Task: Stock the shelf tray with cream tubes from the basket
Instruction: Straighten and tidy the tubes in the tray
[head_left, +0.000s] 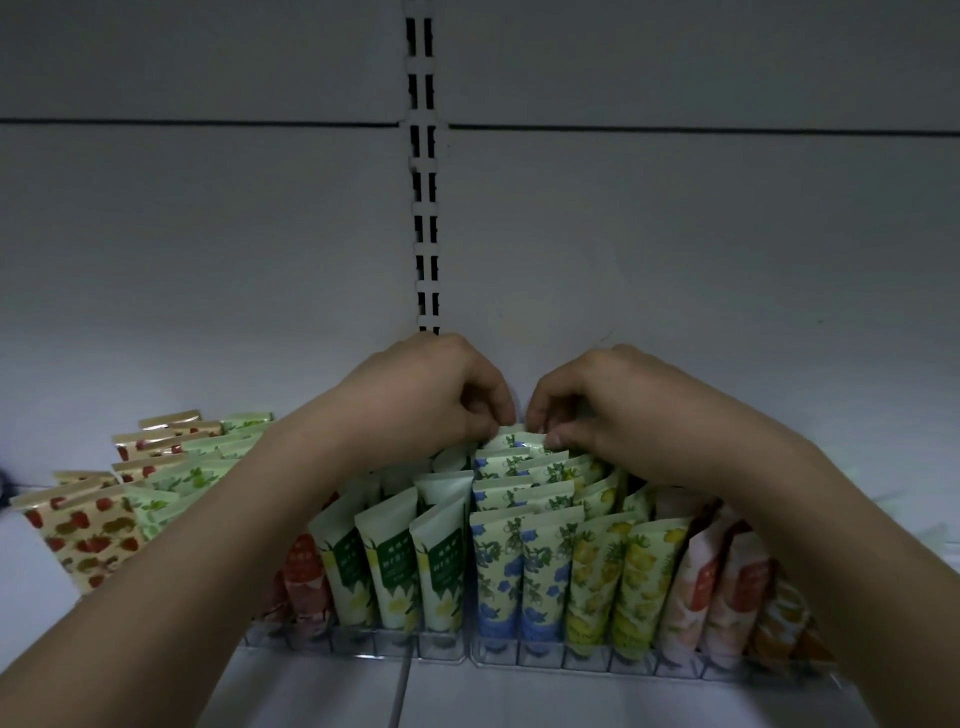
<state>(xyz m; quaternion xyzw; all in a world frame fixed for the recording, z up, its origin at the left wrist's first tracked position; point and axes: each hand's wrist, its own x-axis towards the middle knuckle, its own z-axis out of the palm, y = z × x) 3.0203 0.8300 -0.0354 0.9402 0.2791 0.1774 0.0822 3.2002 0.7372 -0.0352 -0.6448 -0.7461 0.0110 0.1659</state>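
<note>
Both my hands reach to the back of a clear shelf tray (540, 659) packed with upright cream tubes. My left hand (421, 395) and my right hand (587, 400) meet over a blue-flower tube (511, 442) at the rear of its row, fingers curled and pinching its top edge. In front of it stand more blue-flower tubes (498, 566), with yellow-lemon tubes (618, 571) to the right and white-and-green tubes (395, 566) to the left. The basket is out of view.
Strawberry-print tubes (88, 535) and pale green tubes (176, 478) stand in rows at the left. Peach and orange tubes (727, 587) fill the tray's right end. The grey back panel with a slotted upright (422, 171) rises just behind my hands.
</note>
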